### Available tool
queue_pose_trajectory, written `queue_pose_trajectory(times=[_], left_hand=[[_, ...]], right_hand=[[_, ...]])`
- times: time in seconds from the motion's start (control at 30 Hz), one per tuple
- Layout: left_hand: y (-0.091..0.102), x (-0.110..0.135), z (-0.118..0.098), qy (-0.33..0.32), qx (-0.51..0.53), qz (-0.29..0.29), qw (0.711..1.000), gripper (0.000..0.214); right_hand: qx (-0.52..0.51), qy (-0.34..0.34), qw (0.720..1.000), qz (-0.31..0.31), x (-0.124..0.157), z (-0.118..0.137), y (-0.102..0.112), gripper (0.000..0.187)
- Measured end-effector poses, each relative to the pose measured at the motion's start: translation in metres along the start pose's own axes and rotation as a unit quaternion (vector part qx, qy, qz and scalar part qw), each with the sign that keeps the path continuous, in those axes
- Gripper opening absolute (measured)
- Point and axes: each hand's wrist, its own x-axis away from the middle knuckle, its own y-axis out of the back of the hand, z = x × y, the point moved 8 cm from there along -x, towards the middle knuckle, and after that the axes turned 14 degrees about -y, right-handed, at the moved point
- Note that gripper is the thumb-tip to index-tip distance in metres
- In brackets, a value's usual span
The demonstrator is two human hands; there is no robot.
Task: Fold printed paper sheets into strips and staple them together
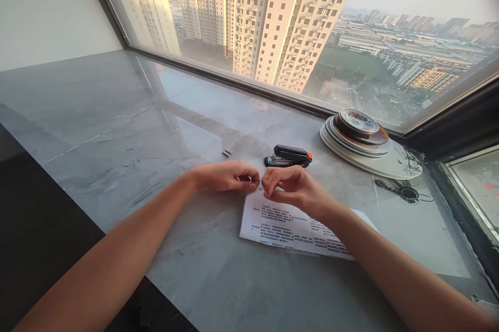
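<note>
Glass comes first: a wide window [273, 20] runs across the far side, with tall apartment towers outside in warm light. Under it lies the grey, polished stone table [117, 129], which carries everything else.

At the far right, close to the window frame, sits a stack of plates [393, 167], a broad white one at the bottom and a smaller patterned one with a dark rim on top. Nearer to me a printed sheet of paper [280, 225] lies flat on the table, its text facing up, partly under my right forearm.

Both my hands meet over the sheet's far left corner. My left hand [224, 176] has its fingers drawn narrow, thumb and forefinger tips pinched together, and my right hand [296, 189] is curled the same way, fingertips almost touching those of the left (whether anything tiny sits between them I cannot tell).

Just beyond my hands rests a black stapler [290, 156] with an orange tip, lying apart from the paper. A thin black cord [407, 194] lies in front of the plates. Smallest of all, a short strip of staples [226, 153] lies left of the stapler.
</note>
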Motion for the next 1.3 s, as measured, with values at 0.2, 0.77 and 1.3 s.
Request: queue_pose_trajectory(times=[0.2,0.77,1.3], left_hand=[[-0.003,-0.001,0.000,-0.022,0.019,0.004,1.000,0.023],[0.000,-0.002,-0.004,-0.023,0.035,-0.027,0.999,0.019],[-0.002,-0.002,-0.008,-0.030,0.031,-0.013,0.999,0.017]], right_hand=[[-0.046,0.043,0.997,0.036,0.006,0.012,-0.009,0.020],[-0.128,0.079,0.988,0.040,0.014,0.020,-0.015,0.029],[-0.114,0.112,0.986,0.052,0.017,0.021,-0.016,0.017]])
